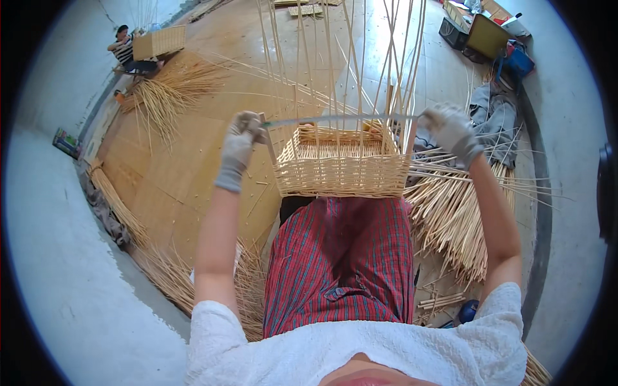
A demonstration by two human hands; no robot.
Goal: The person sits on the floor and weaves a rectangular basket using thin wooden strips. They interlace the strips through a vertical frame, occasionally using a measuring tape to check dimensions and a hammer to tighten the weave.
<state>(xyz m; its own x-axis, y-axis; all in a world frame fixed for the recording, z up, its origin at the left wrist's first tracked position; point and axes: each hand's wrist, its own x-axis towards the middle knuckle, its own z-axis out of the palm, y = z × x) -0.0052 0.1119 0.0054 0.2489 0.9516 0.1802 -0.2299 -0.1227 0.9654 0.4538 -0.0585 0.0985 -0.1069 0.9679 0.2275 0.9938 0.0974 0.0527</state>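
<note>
With left hand (243, 140) and right hand (449, 132), pinches a grey strip (341, 118) above the near basket (341, 177). May bend upright canes (394, 45) if pulled unevenly.

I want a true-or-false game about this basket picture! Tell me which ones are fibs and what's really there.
1. A thin strip stretches from the left grip to the right grip. True.
2. The basket is smooth blue plastic. False: it is woven from pale sticks.
3. Both grips wear gloves. True.
4. The cloth over the lap is plain yellow. False: it is mostly red, with stripes.
5. Another person sits at the picture's far right. False: that person is at the upper left.
</note>
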